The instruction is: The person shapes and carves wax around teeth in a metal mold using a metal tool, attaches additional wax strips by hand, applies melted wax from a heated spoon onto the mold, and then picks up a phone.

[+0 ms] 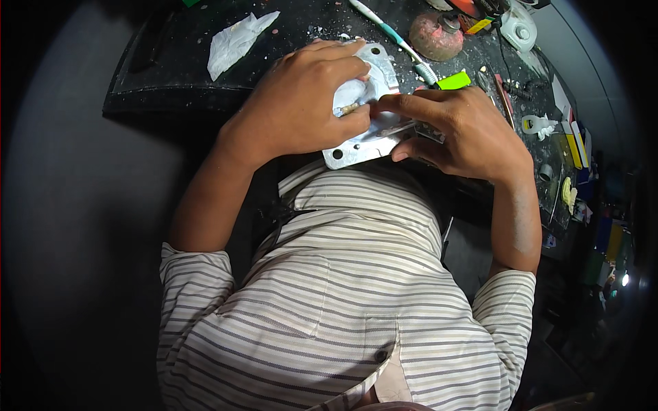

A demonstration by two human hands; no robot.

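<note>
A silver metal plate (349,155) with corner holes, which looks like half of a denture flask, is at the table's near edge. White plaster (353,91) fills its middle, with a small yellowish patch in it. My left hand (312,92) is wrapped over its left side, thumb on the plaster. My right hand (456,130) is at its right side, index fingertip near the middle and thumb near the lower right edge. A narrow shiny metal piece (399,129) shows between that finger and thumb. Whether it is a tool or part of the plate, I cannot tell.
On the black, debris-strewn table (171,85) lie crumpled white paper (240,44) and a white-and-teal toothbrush (387,29). A round pinkish pot (436,38) stands behind a bright green piece (454,81). Thin tools (505,103) and a small white bottle (538,125) lie to the right.
</note>
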